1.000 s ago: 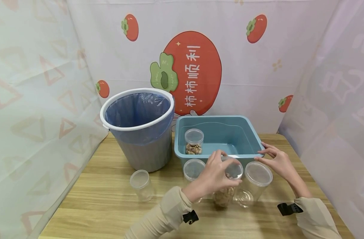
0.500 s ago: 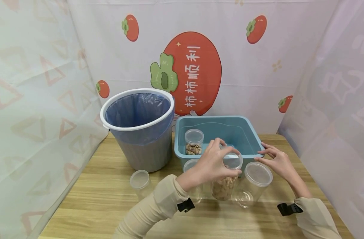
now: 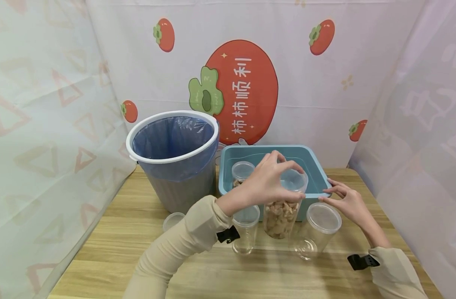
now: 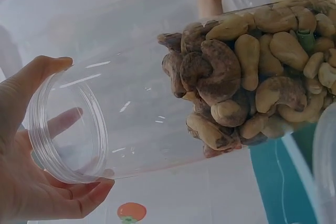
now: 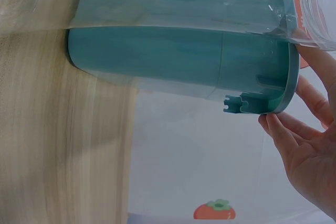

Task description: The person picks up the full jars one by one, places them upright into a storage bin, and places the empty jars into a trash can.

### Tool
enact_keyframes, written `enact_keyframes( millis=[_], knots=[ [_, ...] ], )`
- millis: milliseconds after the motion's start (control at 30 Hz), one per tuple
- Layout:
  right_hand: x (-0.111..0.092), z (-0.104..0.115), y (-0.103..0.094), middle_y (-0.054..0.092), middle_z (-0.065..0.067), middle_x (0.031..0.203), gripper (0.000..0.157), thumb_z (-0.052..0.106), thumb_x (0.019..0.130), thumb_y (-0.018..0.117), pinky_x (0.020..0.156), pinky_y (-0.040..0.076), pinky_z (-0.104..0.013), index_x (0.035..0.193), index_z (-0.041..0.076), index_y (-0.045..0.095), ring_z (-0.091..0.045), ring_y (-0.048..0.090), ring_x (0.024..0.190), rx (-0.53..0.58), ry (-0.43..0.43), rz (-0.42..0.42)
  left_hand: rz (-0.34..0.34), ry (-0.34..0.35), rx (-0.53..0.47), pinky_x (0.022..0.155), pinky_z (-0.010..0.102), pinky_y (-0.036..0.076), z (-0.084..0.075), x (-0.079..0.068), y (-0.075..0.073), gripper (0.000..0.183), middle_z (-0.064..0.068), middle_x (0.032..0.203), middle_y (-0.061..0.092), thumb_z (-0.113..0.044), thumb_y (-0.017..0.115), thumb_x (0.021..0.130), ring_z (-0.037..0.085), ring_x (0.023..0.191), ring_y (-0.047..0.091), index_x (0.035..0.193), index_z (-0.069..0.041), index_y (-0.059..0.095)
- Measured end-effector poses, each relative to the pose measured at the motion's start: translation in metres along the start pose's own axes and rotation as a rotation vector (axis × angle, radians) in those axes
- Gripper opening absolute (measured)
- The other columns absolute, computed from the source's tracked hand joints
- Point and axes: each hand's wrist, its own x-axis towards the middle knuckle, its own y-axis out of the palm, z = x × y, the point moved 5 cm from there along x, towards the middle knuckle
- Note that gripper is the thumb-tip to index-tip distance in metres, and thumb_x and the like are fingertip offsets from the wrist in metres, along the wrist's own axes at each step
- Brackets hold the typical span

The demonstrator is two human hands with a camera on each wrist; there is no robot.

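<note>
My left hand grips a clear plastic jar around its lid from above. Cashews fill its lower part, as the left wrist view shows. The jar hangs slightly tilted, off the table, in front of the blue-green basin. My right hand holds the basin's front right corner, thumb and fingers on either side of the rim. Inside the basin, at the left, stands a smaller lidded jar of nuts, partly hidden by the left hand.
Below the basin stand two empty lidded jars, a narrow jar and a wider jar. Another jar at the left is mostly behind the left sleeve. A grey bin with a blue liner is left of the basin.
The left hand has raised the cashew jar off the table and moved it upward and forward toward the basin. The right hand stays on the basin's corner.
</note>
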Motion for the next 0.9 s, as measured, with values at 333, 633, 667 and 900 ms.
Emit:
enact_keyframes(
  millis=[333,633,667,900],
  knots=[
    [0.000,0.000,0.000,0.043,-0.025,0.128,0.026,0.019,0.075,0.070,0.081,0.036,-0.006,0.090,-0.001,0.064,-0.042,0.044,0.109,0.016,0.016,0.004,-0.022,-0.008,-0.013,0.069,0.022,0.036,-0.001,0.021,-0.027,0.040,0.003,0.100,0.044,-0.038,0.072,0.070,0.013,0.090,0.039,0.105,-0.022,0.062],
    [0.000,-0.002,0.001,0.043,-0.026,0.127,0.024,0.017,0.075,0.070,0.078,0.031,0.000,0.088,-0.002,0.064,-0.043,0.043,0.110,0.035,-0.001,-0.009,-0.019,-0.045,0.005,0.072,0.023,0.037,0.011,0.042,-0.038,0.043,0.004,0.104,0.047,-0.039,0.070,0.071,0.013,0.094,0.041,0.110,-0.022,0.061],
    [0.000,-0.002,0.001,0.043,-0.026,0.126,0.024,0.017,0.075,0.071,0.078,0.031,0.000,0.088,-0.002,0.064,-0.043,0.043,0.110,0.037,-0.002,-0.009,-0.015,-0.048,0.009,0.072,0.023,0.037,0.012,0.044,-0.039,0.043,0.004,0.104,0.047,-0.039,0.070,0.072,0.013,0.095,0.041,0.110,-0.022,0.061],
    [0.000,-0.001,0.001,0.042,-0.025,0.128,0.024,0.018,0.075,0.070,0.079,0.031,0.000,0.088,-0.001,0.064,-0.043,0.043,0.110,0.026,0.003,-0.001,-0.020,-0.033,0.018,0.073,0.024,0.037,0.022,0.057,-0.043,0.043,0.005,0.105,0.047,-0.038,0.070,0.072,0.015,0.096,0.041,0.110,-0.021,0.061]
  ],
)
